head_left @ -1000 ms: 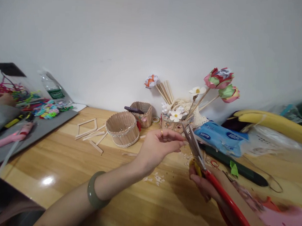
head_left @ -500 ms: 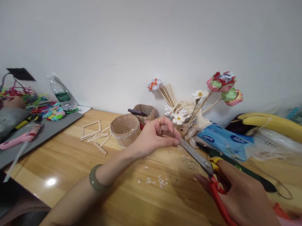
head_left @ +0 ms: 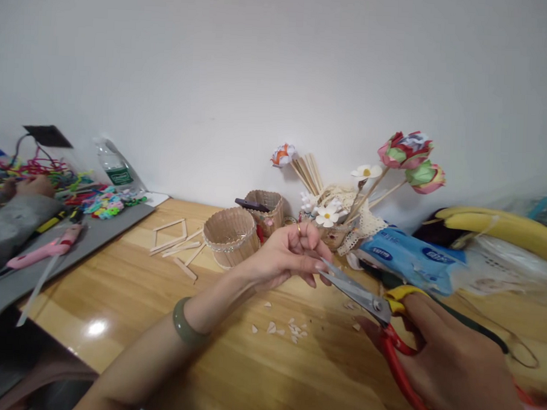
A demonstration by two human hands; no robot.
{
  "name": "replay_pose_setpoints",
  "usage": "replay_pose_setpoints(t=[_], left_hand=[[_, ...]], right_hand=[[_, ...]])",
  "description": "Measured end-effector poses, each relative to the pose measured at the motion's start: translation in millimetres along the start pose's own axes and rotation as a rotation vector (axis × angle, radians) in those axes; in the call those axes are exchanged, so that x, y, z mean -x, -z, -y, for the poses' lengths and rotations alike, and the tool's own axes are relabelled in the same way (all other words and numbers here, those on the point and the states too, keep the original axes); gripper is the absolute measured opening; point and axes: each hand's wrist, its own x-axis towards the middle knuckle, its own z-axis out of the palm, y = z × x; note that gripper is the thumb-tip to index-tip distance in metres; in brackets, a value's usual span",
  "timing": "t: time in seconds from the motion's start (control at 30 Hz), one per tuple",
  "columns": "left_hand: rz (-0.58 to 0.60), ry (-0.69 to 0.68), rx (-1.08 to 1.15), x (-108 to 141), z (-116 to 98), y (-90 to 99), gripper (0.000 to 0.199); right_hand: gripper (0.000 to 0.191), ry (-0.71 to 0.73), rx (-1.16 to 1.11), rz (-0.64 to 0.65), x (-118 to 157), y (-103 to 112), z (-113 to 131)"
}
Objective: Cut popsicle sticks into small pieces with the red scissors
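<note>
My left hand (head_left: pixel 292 254) is pinched above the table, with a ring on one finger and a green bangle (head_left: pixel 187 323) on the wrist. Whatever its fingertips hold is too small to make out. My right hand (head_left: pixel 448 351) grips scissors (head_left: pixel 358 293) with red and yellow handles. Their blades, slightly parted, point left and reach the left fingertips. Below the hands, several small pale petal-shaped pieces (head_left: pixel 295 331) lie on the wooden table (head_left: pixel 230 372).
Behind stand a stick-walled basket (head_left: pixel 231 242), a second basket (head_left: pixel 273 214) with a phone on it, and paper flowers (head_left: pixel 405 151). A blue tissue pack (head_left: pixel 407 256) lies right. Wooden sticks (head_left: pixel 170 243) and a pink glue gun (head_left: pixel 45 252) are left, near another person's sleeve (head_left: pixel 23 218).
The scissor blades have parted slightly at my left fingertips, and the left fingers have curled differently. The whole view has shifted a little, so things appear farther right.
</note>
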Motion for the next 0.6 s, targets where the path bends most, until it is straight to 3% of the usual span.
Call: replay_pose_setpoints(t=[0.3,0.6], left_hand=[[-0.148,-0.021,0.177,0.1,14.7,-9.2,0.031],[-0.220,-0.035,0.226,2.5,17.6,-15.0,0.032]], right_hand=[[0.032,0.011,0.239,-0.047,-3.1,10.1,-0.1],[0.024,0.012,0.324,-0.097,-1.0,12.6,-1.2]])
